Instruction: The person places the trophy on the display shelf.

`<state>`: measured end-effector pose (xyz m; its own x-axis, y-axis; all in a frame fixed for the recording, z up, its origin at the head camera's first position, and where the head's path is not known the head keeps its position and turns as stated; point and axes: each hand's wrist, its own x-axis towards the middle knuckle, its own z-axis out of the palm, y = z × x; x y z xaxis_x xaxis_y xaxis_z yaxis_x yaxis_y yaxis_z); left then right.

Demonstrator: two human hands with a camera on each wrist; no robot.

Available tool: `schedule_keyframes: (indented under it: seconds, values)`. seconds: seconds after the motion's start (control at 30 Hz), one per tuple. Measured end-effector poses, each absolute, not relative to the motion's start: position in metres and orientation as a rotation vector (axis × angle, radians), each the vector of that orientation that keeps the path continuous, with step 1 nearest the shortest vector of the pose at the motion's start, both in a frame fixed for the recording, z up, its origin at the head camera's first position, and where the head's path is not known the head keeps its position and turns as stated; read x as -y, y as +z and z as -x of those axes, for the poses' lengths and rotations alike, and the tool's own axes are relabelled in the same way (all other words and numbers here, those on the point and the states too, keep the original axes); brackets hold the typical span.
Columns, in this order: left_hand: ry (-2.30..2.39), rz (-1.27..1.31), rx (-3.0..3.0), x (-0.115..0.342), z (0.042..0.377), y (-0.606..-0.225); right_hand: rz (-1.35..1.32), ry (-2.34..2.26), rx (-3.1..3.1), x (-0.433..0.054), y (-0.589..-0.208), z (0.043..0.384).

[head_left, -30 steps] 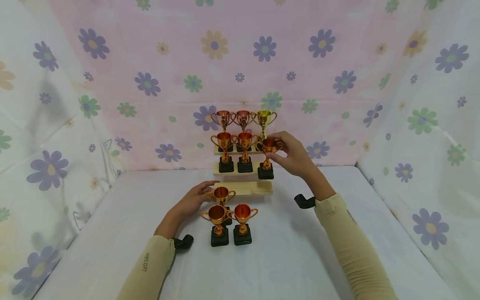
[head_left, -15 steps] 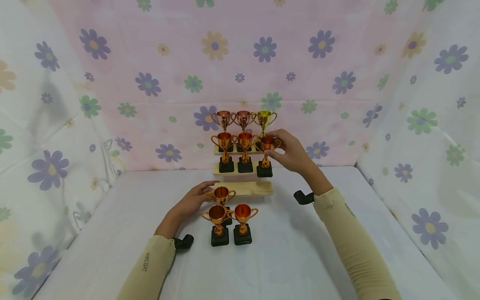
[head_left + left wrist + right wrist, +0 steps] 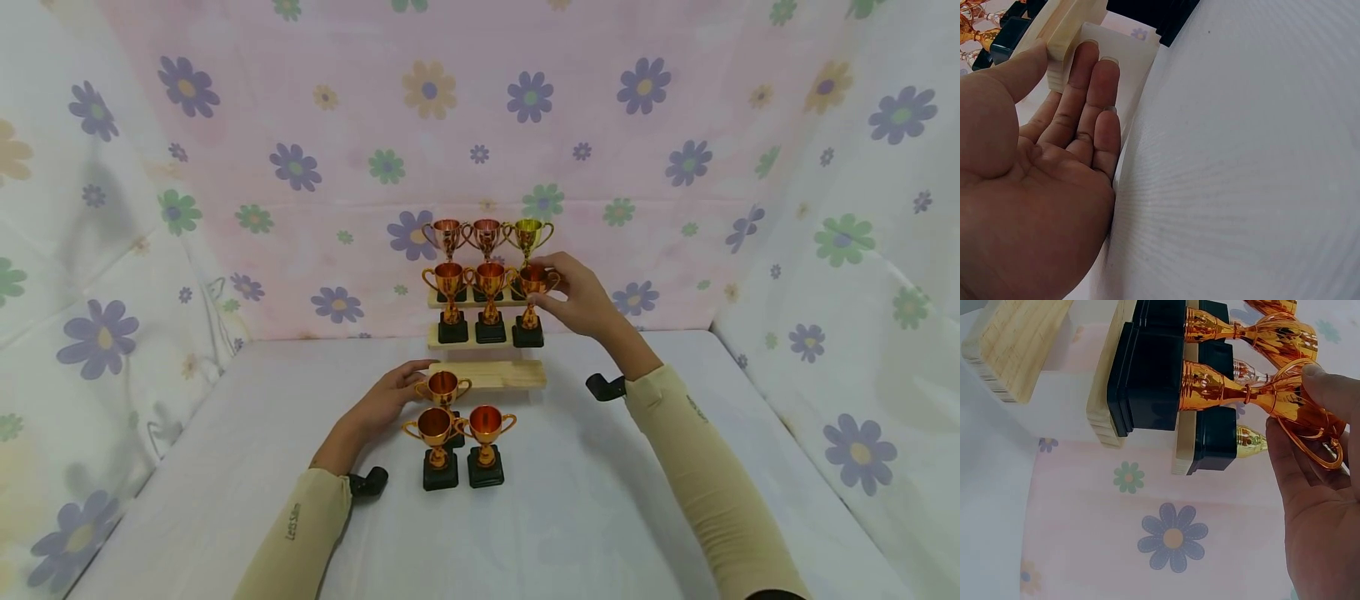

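Note:
My right hand pinches the cup of an orange-gold trophy by its bowl and handle. That trophy stands upright, its black base over the right end of the middle step, in line with two like trophies. At the left end of the lowest wooden step, my left hand grips the stand; in the left wrist view the thumb lies on the wood's upper side, the other fingers below. The lowest step is bare.
On the top step stand two rose-coloured trophies and a yellow-gold trophy. Three orange-gold trophies stand on the white tabletop before the stand, the rightmost trophy among them. A flowered cloth hangs behind.
My right hand has moved the trophy slightly back and left, bringing its base into line with the other two on the middle step. The left hand stays put.

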<state>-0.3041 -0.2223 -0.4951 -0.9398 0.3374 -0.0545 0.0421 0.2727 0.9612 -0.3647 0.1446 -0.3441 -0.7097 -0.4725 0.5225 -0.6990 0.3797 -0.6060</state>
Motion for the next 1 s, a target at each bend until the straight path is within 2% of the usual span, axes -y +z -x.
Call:
schedule_keyframes:
  seconds: [1.0]
  values:
    - [1.716,-0.343,-2.303,0.2219,0.3035,-0.4950,-1.000,1.224,2.433,-0.1420,-0.3418,0.3701]
